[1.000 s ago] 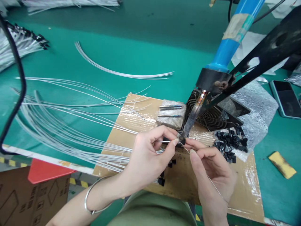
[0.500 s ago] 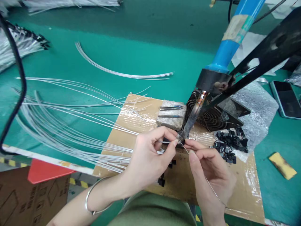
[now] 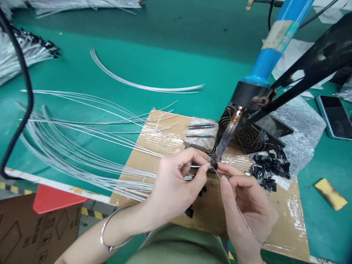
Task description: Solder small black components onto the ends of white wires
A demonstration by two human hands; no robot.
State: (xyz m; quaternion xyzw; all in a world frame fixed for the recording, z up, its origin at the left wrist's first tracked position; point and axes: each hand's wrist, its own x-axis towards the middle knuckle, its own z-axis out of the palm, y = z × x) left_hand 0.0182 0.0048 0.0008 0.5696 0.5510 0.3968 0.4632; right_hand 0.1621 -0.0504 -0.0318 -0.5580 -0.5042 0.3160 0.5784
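Under the tip of a blue-handled soldering iron (image 3: 260, 64), my two hands nearly meet. My left hand (image 3: 176, 183) pinches a thin cable (image 3: 194, 167) between thumb and forefinger, its end close to the hot tip. Between the thumb and fingers of my right hand (image 3: 249, 201) is a thin solder wire (image 3: 246, 222), which curves down over the palm and points at the same spot. A small dark piece (image 3: 214, 166) sits at the right fingertips; whether they grip it I cannot tell. The joint itself is partly hidden by fingers.
A black stand arm (image 3: 310, 69) holds the iron over a cardboard sheet (image 3: 286, 223). Behind the hands are a wrapped block (image 3: 200, 143) with metal rods and a black fan (image 3: 242, 141). Black connectors (image 3: 271, 167) lie right, white cables (image 3: 82, 154) left, a phone (image 3: 337, 115) far right.
Both hands keep almost the same place under the iron. The solder wire bows out more below the right thumb; the whole view has shifted slightly.
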